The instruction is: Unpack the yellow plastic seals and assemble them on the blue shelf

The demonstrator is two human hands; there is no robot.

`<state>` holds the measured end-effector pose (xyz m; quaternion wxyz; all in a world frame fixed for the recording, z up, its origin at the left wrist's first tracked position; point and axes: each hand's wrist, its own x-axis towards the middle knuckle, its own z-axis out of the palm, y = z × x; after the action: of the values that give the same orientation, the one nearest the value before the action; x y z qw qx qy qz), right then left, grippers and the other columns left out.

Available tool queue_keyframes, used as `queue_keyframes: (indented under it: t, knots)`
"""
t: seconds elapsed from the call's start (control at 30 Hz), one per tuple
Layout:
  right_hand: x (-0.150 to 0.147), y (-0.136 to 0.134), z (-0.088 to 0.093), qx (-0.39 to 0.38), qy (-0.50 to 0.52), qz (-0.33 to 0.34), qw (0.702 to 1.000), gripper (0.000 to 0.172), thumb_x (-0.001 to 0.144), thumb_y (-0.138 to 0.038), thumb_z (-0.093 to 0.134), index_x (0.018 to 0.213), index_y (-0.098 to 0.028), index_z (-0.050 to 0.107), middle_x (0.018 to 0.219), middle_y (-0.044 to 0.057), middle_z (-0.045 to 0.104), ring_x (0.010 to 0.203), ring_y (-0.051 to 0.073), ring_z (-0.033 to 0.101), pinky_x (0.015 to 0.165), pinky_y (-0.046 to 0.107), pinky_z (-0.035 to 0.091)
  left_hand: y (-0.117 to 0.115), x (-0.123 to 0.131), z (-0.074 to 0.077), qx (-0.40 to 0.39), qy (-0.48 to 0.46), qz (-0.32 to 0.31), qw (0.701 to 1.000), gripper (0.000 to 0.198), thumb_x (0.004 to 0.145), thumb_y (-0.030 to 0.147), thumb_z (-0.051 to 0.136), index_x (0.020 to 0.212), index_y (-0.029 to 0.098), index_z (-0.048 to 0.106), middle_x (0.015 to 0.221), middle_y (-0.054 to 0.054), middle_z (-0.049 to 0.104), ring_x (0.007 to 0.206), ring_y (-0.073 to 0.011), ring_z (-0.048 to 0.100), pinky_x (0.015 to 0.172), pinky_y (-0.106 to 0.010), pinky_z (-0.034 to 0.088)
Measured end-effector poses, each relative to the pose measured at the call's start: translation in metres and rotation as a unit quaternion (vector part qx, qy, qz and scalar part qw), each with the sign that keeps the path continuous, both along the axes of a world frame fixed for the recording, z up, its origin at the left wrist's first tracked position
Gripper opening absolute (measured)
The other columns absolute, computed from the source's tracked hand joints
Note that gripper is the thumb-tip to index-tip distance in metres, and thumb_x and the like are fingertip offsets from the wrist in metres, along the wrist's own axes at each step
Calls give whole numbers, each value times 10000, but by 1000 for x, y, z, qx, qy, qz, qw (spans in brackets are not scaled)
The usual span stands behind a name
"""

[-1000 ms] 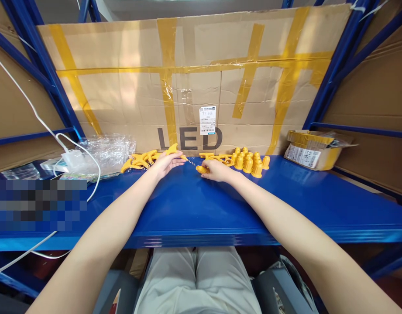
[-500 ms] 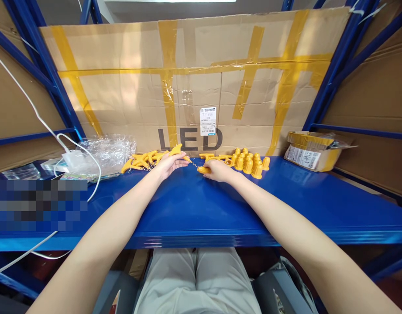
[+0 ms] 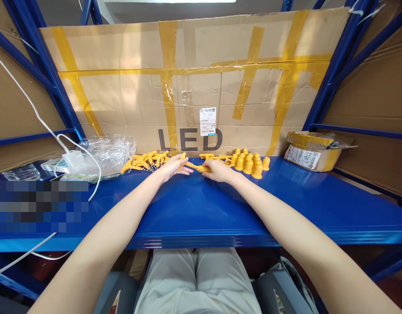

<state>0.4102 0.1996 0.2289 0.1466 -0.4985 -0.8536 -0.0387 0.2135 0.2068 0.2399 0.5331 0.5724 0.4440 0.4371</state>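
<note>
My left hand (image 3: 170, 168) is closed round the handle of a yellow corkscrew (image 3: 191, 165), just above the blue shelf. Its shaft points right, toward a yellow sleeve-like piece (image 3: 202, 168) gripped in my right hand (image 3: 218, 170). The two yellow parts meet end to end, and no metal spiral shows between them; my fingers partly hide both. Left of my hands lies a pile of yellow corkscrews (image 3: 145, 160) with bare metal spirals. Behind and beside my right hand are a few yellow T-shaped pieces (image 3: 207, 155), partly covered.
Several yellow bell-shaped caps (image 3: 248, 165) stand grouped on the blue shelf (image 3: 201, 209). An open carton (image 3: 318, 152) sits at the right. Clear plastic wrap (image 3: 109, 150) and a white cable (image 3: 97, 174) lie at the left. A large cardboard sheet (image 3: 194, 87) walls the back.
My left hand has turned the corkscrew's handle and brought it rightward. The metal spiral that showed between the two yellow parts is now out of sight. My right hand has hardly moved.
</note>
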Motion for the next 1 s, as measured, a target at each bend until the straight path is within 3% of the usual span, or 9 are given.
queue_keyframes:
  t: [0.17,0.27,0.33,0.47,0.6,0.67,0.77,0.9,1.0]
  knots:
    - [3,4,-3,-5,20,-5,1000,193,843,-213,626,1023,-152,663,1045,113,708,987,249,657,811,285,459,-1,1,-11,66,152,39,985,861,781,196,677,1508,156,218,838,-71,709,419,-122,574,486,-249,476]
    - [4,5,-3,-10,52,-1,999,218,849,-199,625,1057,-143,658,1071,113,706,1011,243,653,844,288,462,4,-3,-16,124,160,24,979,1051,715,166,726,1545,191,80,887,-38,671,444,-86,542,520,-238,475]
    - [3,5,-2,-18,76,1,997,241,854,-196,625,1086,-138,651,1100,115,702,1031,239,648,866,291,463,8,-6,-17,167,159,18,973,1078,689,133,728,1547,208,81,952,-38,646,501,-72,543,625,-250,505]
    - [2,2,-1,-34,105,9,994,267,861,-198,622,1117,-125,642,1115,117,698,1032,234,646,885,302,467,11,-12,-15,264,262,27,928,908,735,141,660,1529,205,223,957,-45,640,696,-132,607,851,-291,484]
    - [2,2,-1,-29,107,18,994,279,861,-183,618,1130,-113,643,1118,128,692,1034,239,643,906,327,466,8,-16,-10,320,451,39,833,579,832,296,577,1400,229,481,965,-78,678,919,-247,641,900,-338,457]
    - [3,4,-1,-18,112,27,993,291,856,-177,625,1140,-114,644,1139,131,680,1055,238,634,933,336,459,6,-16,-8,327,500,45,801,440,851,350,545,1274,238,593,993,-86,694,964,-271,637,893,-342,454]
    - [5,6,-3,-4,123,41,992,329,847,-178,643,1173,-128,641,1171,129,658,1097,232,616,978,343,440,4,-15,-7,325,520,46,789,320,847,353,530,1127,246,645,913,-62,706,901,-256,647,829,-317,462]
    - [6,7,-3,-2,122,45,991,383,859,-197,636,1237,-141,621,1203,132,633,1130,232,599,1007,353,426,4,-13,-7,314,516,38,796,177,818,290,526,934,234,647,709,-33,658,768,-241,634,740,-304,454]
    - [4,4,-2,-2,114,45,992,396,874,-200,615,1264,-132,609,1224,147,617,1135,239,594,1014,358,422,4,-13,-6,309,515,31,799,135,805,255,521,884,228,626,678,-34,640,721,-240,621,704,-306,440]
